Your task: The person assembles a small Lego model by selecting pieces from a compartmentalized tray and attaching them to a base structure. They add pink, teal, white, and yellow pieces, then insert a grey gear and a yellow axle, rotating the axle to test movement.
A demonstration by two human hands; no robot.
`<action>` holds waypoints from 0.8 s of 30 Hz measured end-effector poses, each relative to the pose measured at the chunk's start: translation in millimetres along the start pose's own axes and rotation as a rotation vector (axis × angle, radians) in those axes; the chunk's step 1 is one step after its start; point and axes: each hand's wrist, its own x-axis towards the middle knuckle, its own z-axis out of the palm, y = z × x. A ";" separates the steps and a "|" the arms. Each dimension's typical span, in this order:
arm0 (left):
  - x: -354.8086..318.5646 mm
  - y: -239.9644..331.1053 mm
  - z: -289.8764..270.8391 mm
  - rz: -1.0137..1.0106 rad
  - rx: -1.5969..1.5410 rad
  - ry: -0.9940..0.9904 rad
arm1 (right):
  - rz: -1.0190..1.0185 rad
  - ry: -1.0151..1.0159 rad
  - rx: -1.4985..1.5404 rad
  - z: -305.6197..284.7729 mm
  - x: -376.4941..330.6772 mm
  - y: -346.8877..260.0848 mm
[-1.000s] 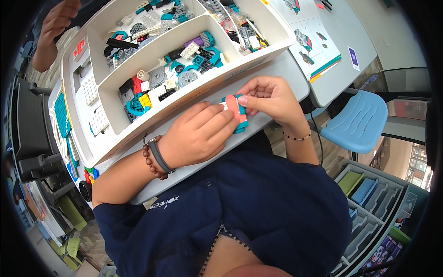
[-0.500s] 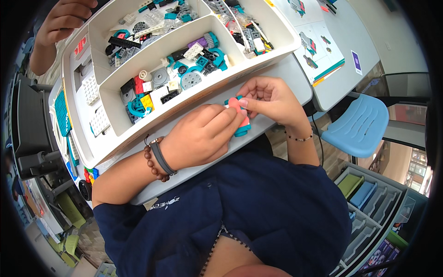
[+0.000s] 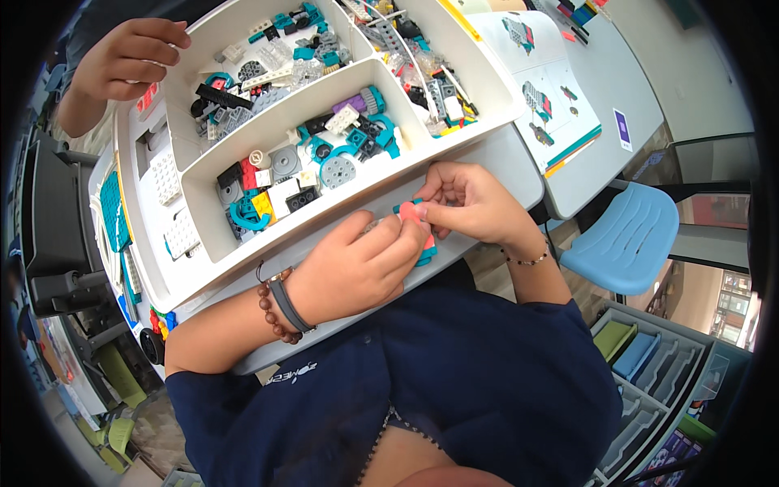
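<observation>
Between my hands, at the table's near edge, is a small teal and coral building-brick assembly (image 3: 427, 253). My left hand (image 3: 353, 266) is closed round its left side, covering much of it, and wears a dark band and brown beads at the wrist. At the far end of the assembly, my right hand (image 3: 466, 203) pinches with thumb and forefinger; whether a separate small piece is between the fingertips cannot be made out. Just beyond both hands stands a white sorting tray (image 3: 324, 209) with loose bricks in its compartments.
Another person's hand (image 3: 134, 61) hovers over the tray's far left corner. An open instruction booklet (image 3: 560, 114) lies to the right, near a small purple and white card (image 3: 623, 130). A blue chair (image 3: 621, 239) stands beside the table, with a drawer unit (image 3: 649, 381) at lower right.
The tray and table sit slightly lower in the picture. The other person's hand has come further in over the tray. My hands keep nearly the same grip on the brick assembly.
</observation>
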 end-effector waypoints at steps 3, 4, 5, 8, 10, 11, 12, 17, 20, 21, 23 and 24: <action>1.6 -0.8 -3.6 0.024 0.060 0.002 | 0.037 0.001 -0.053 -0.8 1.7 -4.4; 1.5 -1.7 -4.4 0.028 0.066 0.008 | 0.048 0.007 -0.076 -0.8 1.7 -5.8; 1.3 -2.3 -5.2 0.032 0.070 0.014 | 0.016 0.026 -0.080 -0.2 0.5 -5.2; -2.9 -1.1 -6.9 0.025 0.082 0.000 | -0.081 0.106 -0.220 1.7 -5.3 -1.7; -6.4 0.7 -4.4 0.011 0.101 -0.007 | -0.173 0.265 -0.359 0.6 -22.3 -17.9; -7.1 0.7 -4.1 -0.001 0.113 -0.013 | -0.221 0.339 -0.426 -2.3 -29.8 -30.5; -5.6 0.6 -5.0 -0.012 0.075 -0.018 | -0.302 0.415 -0.410 -6.8 -38.6 -43.1; -7.1 -0.9 1.4 -0.028 0.017 0.021 | -0.599 0.522 -0.854 -35.0 -25.4 -111.5; -7.3 -1.5 2.1 -0.037 -0.002 0.033 | -0.507 0.312 -1.170 -65.4 28.1 -118.6; -7.1 -1.8 1.9 -0.039 -0.004 0.033 | -0.410 0.230 -1.222 -69.1 42.7 -121.0; -7.4 -2.4 1.6 -0.036 -0.014 0.024 | -0.216 0.060 -1.316 -68.3 68.0 -126.0; -7.5 -3.5 1.5 -0.037 -0.017 0.021 | -0.194 0.050 -1.376 -63.9 74.9 -129.1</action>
